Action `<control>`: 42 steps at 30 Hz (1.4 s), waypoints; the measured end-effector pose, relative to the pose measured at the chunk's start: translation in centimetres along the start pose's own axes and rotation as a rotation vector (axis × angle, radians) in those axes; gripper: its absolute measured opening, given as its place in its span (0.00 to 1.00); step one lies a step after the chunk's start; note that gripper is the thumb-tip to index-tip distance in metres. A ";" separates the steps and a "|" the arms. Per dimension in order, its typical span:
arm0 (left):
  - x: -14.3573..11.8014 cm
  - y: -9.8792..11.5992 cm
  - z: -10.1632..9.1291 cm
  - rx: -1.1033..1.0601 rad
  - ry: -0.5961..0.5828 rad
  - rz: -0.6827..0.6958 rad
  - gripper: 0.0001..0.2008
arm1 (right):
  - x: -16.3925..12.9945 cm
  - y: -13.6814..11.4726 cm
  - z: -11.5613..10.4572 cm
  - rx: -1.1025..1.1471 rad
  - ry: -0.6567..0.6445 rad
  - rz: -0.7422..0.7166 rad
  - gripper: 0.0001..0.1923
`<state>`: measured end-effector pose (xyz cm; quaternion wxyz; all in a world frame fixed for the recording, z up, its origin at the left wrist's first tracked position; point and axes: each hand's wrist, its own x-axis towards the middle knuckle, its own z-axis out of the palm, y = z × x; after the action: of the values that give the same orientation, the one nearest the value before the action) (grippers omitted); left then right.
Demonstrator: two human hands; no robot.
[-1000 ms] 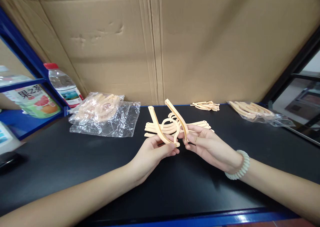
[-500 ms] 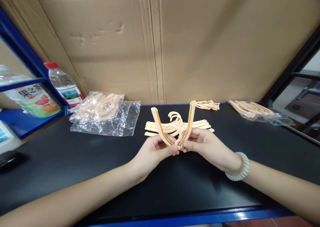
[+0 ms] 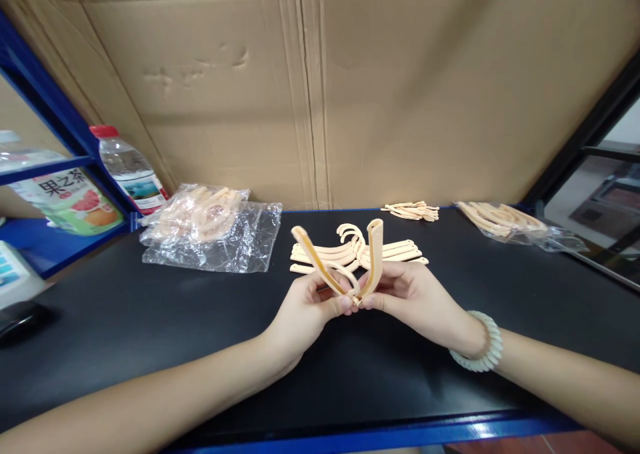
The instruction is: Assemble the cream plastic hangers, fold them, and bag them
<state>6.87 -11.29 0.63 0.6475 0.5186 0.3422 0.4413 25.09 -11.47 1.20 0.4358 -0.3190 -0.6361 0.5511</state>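
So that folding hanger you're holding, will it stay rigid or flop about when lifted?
The folding hanger probably pivots: both arms stand up in a V. Thin plastic, so likely light. The left hand and right hand each pinch an arm, which suggests it would swing loose.

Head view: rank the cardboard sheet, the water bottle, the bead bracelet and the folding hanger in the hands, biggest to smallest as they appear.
1. cardboard sheet
2. folding hanger, held by left hand and right hand; water bottle looks about equal, but sits farther away, so unranked
3. bead bracelet

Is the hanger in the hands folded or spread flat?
Folded: the hanger has both arms raised in a V, pinched at the base by left hand and right hand.
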 end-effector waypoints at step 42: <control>2.9 5.3 -7.7 1.350 -0.306 0.567 0.08 | 1.4 -3.4 -10.4 -1.116 -0.317 -0.031 0.03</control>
<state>-0.10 -5.40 4.07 0.0899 0.9272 0.2979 0.2083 34.19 -6.45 4.99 0.1091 -0.4049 -0.8924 0.1668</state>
